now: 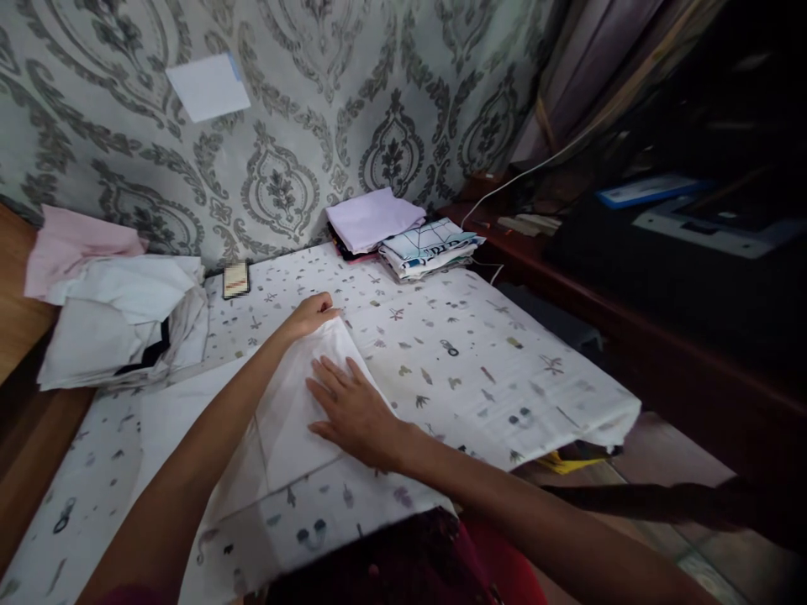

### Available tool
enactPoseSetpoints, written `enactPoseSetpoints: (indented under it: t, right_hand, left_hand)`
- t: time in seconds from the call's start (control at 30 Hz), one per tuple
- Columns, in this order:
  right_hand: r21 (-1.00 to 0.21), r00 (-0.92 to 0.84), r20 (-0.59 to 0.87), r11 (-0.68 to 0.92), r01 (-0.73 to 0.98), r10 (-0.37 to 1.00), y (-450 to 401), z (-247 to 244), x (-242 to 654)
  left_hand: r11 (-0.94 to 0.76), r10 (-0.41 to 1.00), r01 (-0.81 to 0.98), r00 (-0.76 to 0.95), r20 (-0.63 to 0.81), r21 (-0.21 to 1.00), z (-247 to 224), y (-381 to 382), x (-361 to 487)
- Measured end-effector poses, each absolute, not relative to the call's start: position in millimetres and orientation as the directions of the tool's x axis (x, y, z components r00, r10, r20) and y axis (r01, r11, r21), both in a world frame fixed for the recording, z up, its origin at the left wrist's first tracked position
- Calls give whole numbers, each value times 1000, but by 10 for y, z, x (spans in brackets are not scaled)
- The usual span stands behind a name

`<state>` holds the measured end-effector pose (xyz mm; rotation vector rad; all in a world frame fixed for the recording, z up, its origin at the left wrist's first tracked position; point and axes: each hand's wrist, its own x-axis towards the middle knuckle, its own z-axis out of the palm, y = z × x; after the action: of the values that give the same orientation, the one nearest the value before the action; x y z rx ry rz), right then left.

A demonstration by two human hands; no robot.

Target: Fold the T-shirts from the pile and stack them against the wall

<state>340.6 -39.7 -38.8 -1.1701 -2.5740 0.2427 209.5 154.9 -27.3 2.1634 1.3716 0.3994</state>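
A white cloth, partly folded, lies on the patterned white sheet in front of me. My left hand has its fingers curled closed at the cloth's far corner and grips it there. My right hand rests flat on the cloth's right part, palm down with the fingers spread. Part of the cloth is hidden beneath my left forearm.
White cloths are heaped at the left, with a pink cloth behind them. A phone lies near the wall. Folded fabrics, a lilac one among them, are stacked at the back. Dark furniture borders the right.
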Motion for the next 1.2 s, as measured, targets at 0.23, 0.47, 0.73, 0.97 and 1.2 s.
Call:
enactPoseSetpoints:
  t: [0.23,0.47,0.73,0.97,1.2]
  right_hand:
    - [-223,-618,204,651,726,759,-495,-688,3456]
    - [-184,-626,238,667,722,743,-472,-704,3461]
    - [-160,-635,207,666,728,744,-470,-717,3463]
    - [-234,-662,221,698,677,716,-570,-603,3304]
    - [-250,-679,169,697,672,715,-483,-518,3190]
  left_hand:
    - [-381,924,856,366,109,351,-399,1347,2208]
    - [-395,916,885,361,173,247,-394,917,1898]
    - [-171,983,955,184,-30,244,-636,224,1017]
    - [-90,994,877,53,91,472,-415,653,569]
    - [-125,991,857,89,96,499,-371,802,610]
